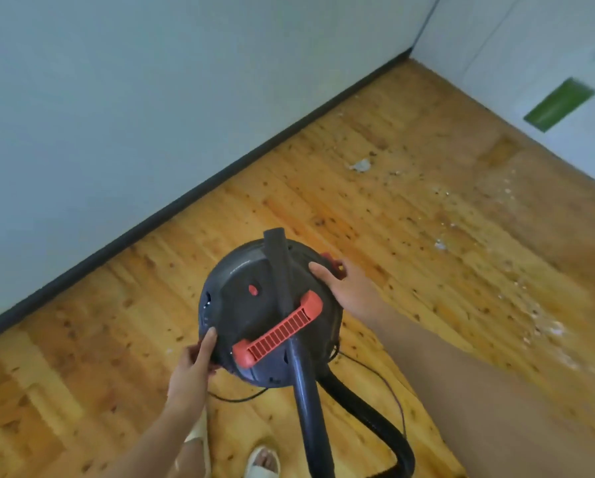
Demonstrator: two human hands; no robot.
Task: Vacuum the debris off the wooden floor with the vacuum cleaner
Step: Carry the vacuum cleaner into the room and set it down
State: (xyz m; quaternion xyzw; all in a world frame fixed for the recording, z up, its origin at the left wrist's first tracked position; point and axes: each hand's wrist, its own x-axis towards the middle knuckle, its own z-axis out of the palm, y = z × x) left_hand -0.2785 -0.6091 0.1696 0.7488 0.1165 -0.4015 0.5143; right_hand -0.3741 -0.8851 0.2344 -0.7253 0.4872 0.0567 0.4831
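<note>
A round black vacuum cleaner [241, 305] with a red carry handle [278, 331] stands on the wooden floor [410, 236] below me. A black tube [280, 267] lies across its top, and a black hose [368, 415] curls off behind it. My left hand [194, 360] grips the lid's near left edge at a red latch. My right hand [341, 284] holds the lid's right edge by another red latch. White debris [361, 165] lies farther off, with more crumbs [544, 326] scattered along the right.
A pale wall with a black baseboard [220, 174] runs diagonally on the left. Another white wall on the right bears a green patch [560, 103]. A thin cable [241, 398] trails beside the vacuum. My sandalled feet [261, 460] stand just behind it.
</note>
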